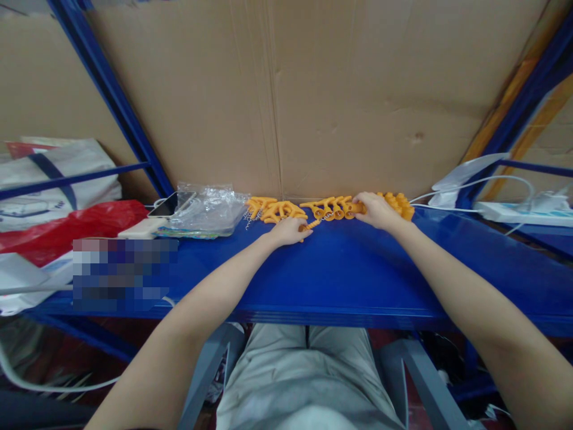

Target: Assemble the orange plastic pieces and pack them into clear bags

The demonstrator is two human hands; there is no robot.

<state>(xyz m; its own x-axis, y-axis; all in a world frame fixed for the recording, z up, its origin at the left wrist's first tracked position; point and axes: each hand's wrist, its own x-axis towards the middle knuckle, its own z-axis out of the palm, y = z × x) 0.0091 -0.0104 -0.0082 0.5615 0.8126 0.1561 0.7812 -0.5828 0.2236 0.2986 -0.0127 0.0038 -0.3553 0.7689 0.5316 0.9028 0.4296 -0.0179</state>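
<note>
Nearest: pale trousers point(304, 370) seen seated between the arms of a grey chair point(430, 382). Both bare forearms are extended forward over the near edge of the blue desk point(349, 275), converging toward its far edge. Left forearm angled inward, palm down; the left hand point(286, 232) is lowered at the far edge, left of the right hand, a slim orange piece point(313, 225) pinched at the fingertips. The right hand point(375, 209) is held a little farther right, back of hand up, fingers curled at an orange cylinder point(358, 208); whether it is gripped or only touched cannot be told.

Between the hands, a row of orange pieces with round open ends point(339, 214) is ranged along the far edge; open ends faced nearward, insides too small to read. Beyond the left hand, branched orange pieces point(283, 210) are heaped, thin metal chains point(249, 218) at their left. Ribbed orange pieces point(405, 206) are partly covered by the right hand.

Toward the left end: clear plastic bags point(210, 209) laid over something flat and colourful, contents blurred; a phone point(166, 204); a crumpled red bag point(94, 224), contents hidden. Farther back, a pale cloth bag point(96, 170), with red and white items showing at its top. The far edge is backed by cardboard point(335, 89).
</note>
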